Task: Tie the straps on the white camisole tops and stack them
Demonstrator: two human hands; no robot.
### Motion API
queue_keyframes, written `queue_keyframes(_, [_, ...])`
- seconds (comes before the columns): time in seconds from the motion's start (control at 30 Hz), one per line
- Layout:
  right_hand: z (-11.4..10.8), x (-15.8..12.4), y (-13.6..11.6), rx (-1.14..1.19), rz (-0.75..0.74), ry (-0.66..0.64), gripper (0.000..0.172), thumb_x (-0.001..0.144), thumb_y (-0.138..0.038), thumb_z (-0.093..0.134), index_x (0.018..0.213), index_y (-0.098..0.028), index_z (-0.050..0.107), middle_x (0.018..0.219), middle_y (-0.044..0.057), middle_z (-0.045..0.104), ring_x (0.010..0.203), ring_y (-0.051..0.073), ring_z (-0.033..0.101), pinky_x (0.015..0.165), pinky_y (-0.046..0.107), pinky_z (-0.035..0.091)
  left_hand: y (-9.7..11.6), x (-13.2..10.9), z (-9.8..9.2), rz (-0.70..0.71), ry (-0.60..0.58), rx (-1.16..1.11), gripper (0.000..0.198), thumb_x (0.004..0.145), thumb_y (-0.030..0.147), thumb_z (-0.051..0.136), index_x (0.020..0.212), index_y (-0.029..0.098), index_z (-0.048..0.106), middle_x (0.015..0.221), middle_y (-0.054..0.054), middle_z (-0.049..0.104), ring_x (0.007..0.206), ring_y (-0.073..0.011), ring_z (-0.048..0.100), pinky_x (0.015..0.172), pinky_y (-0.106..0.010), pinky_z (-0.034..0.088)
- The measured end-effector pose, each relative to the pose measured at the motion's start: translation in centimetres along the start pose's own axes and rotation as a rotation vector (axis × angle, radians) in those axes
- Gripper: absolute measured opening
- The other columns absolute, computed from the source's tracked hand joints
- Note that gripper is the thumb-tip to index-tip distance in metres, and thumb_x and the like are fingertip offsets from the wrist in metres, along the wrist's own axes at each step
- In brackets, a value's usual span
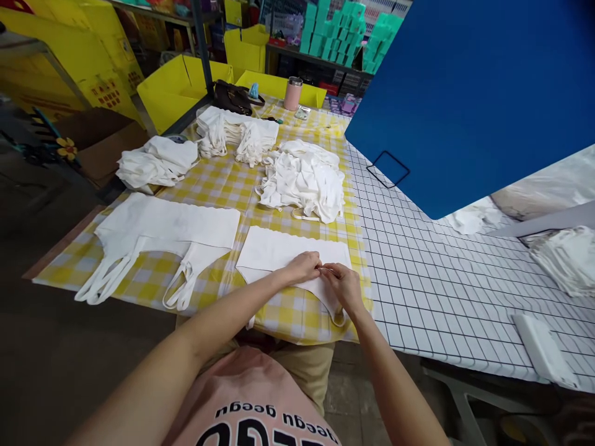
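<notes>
A white strap top [264, 248] lies flat in front of me on the yellow checked tablecloth [274, 310]. My left hand [304, 267] pinches the top's lower edge right of its middle, fingertips closed. Against those fingertips my right hand [341, 285] also pinches the edge, its fingers bent; the exact bit of cloth between them is hidden. One strap loops out below my right wrist. To the left, another white strap top [171, 223] is spread out with its straps toward me. Beyond my hands sits a loose heap of white tops [302, 179].
A neat stack of white tops [237, 133] and a bundled pile [158, 161] lie farther back. Behind them are a dark bag [232, 98], a pink tumbler [292, 94] and yellow boxes [174, 90]. A large blue panel [474, 99] overhangs the grid-patterned table [418, 279] at right.
</notes>
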State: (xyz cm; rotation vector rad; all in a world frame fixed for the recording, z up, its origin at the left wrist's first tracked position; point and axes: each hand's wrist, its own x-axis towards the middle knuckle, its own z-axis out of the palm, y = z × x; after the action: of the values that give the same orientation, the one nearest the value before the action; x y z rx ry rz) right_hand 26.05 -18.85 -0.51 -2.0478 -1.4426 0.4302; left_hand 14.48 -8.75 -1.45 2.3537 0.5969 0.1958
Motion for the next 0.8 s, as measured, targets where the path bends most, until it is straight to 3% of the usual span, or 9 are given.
queue_keyframes(0.37, [0.4,-0.6,0.0,-0.236,-0.109,0.056,0.034,0.087,-0.036,0.040,0.085,-0.021,0.070,0.068,0.004,0.060,0.058,0.014,0.051,0.053,0.023,0.031,-0.4,0.4,0.6,-0.020,0.014,-0.050,0.014,0.075,0.019,0.054,0.073,0.013,0.066,0.082,-0.005,0.062,0.073,-0.0149,0.057,0.064,-0.022,0.042])
queue_keyframes(0.8, [-1.3,-0.4,-1.5,-0.446,-0.025,-0.114,0.024,0.084,-0.022,0.046,0.072,-0.021,0.066,0.069,0.002,0.059,0.050,0.010,0.040,0.049,0.026,0.014,0.0,0.0,0.1,-0.026,0.053,-0.134,0.014,0.074,0.014,0.055,0.071,0.013,0.069,0.078,-0.002,0.063,0.068,-0.0121,0.057,0.062,-0.021,0.041])
